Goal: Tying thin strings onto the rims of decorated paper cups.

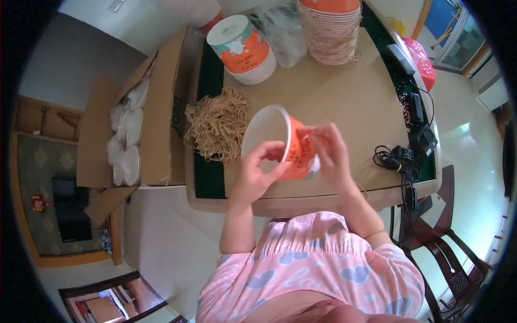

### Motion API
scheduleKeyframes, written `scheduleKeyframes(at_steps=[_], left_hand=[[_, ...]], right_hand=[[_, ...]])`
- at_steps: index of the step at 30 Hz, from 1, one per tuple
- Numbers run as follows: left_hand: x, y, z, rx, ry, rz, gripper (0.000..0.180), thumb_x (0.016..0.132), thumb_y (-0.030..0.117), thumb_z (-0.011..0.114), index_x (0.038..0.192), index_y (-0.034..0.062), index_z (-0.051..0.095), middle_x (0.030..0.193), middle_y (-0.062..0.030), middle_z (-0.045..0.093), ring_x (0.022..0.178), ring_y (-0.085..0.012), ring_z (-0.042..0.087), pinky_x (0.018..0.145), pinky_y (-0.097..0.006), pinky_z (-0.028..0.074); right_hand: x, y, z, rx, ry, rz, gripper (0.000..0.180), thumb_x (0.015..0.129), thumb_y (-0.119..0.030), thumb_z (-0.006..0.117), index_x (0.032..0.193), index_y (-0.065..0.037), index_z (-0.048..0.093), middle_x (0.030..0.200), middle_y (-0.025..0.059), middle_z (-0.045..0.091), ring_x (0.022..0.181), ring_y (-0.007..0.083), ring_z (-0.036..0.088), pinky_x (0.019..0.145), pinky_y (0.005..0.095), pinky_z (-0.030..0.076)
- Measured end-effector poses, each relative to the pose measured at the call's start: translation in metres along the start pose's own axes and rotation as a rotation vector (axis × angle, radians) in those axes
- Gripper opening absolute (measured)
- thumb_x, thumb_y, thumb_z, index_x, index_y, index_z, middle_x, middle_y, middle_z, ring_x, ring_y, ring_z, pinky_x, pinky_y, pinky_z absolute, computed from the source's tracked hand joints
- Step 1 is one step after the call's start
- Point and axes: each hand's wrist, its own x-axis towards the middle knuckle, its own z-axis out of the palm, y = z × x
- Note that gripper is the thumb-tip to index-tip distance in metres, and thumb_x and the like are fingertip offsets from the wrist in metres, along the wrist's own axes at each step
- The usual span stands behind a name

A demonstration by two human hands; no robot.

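Observation:
A paper bucket (pixel 267 129), white inside and orange outside with dark print, is tilted above the table in front of me. My left hand (pixel 255 171) grips its near rim, fingers inside and thumb outside. At the orange outer wall, my right hand (pixel 330 149) has its fingers bent and pinched together; whatever is between them is hidden. A thin tan strand shows by the right wrist. Left of the bucket lies a heap of tan cords (pixel 218 125). Beyond it, a stack of matching buckets (pixel 249 56) leans on the table.
A tall bucket stack (pixel 329 35) draped with cords stands at the back, beside clear plastic wrap (pixel 283 35). On the left, an open cardboard box (pixel 161 113) holds wrapped white buckets. Black cables and adapters (pixel 401 161) lie along the table's right side, near a dark chair (pixel 439 242).

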Motion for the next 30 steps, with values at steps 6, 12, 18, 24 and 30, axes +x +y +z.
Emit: scheduleKeyframes(at_steps=[6,12,18,24,30], left_hand=[[0.007,0.004,0.02,0.17,0.208,-0.088,0.02,0.085,0.004,0.063,0.104,-0.002,0.061,0.085,-0.0052,0.067,0.077,-0.0099,0.063,0.074,-0.026,0.05],[-0.001,-0.004,-0.001,-0.138,0.092,-0.099,0.013,0.089,0.001,0.059,0.102,-0.0006,0.061,0.089,-0.0004,0.065,0.082,-0.0057,0.059,0.076,-0.023,0.048],[-0.005,-0.009,-0.009,-0.252,0.029,-0.127,0.013,0.09,-0.001,0.058,0.103,-0.0015,0.061,0.094,-0.0005,0.064,0.086,-0.0059,0.058,0.079,-0.023,0.047],[-0.012,-0.012,-0.019,-0.252,-0.019,-0.133,0.025,0.089,-0.002,0.059,0.114,-0.003,0.06,0.103,-0.0038,0.065,0.092,-0.009,0.06,0.084,-0.024,0.048],[0.003,0.012,-0.01,-0.183,-0.2,-0.022,0.059,0.085,0.0,0.064,0.14,0.0023,0.044,0.131,-0.0127,0.056,0.112,-0.019,0.059,0.095,-0.032,0.047]], right_hand=[[-0.018,0.004,0.013,-0.248,-0.043,-0.129,0.011,0.088,0.004,0.057,0.098,0.0,0.053,0.104,0.0152,0.066,0.092,0.0279,0.064,0.079,0.0359,0.051],[-0.024,-0.013,0.013,-0.404,-0.107,-0.355,0.017,0.08,0.007,0.062,0.093,-0.002,0.056,0.104,0.0125,0.067,0.1,0.0291,0.061,0.086,0.0373,0.049],[-0.024,-0.017,0.012,-0.394,-0.116,-0.376,0.016,0.078,0.006,0.064,0.09,-0.003,0.057,0.104,0.0117,0.067,0.102,0.0296,0.06,0.087,0.0388,0.048],[-0.018,-0.021,0.008,-0.451,-0.046,-0.419,0.016,0.078,0.002,0.065,0.091,-0.003,0.056,0.105,0.0124,0.065,0.099,0.0318,0.061,0.085,0.0404,0.048],[-0.01,0.012,0.003,-0.2,0.152,-0.146,0.011,0.087,0.004,0.059,0.097,0.0,0.056,0.117,0.018,0.061,0.104,0.0291,0.06,0.085,0.0349,0.05]])
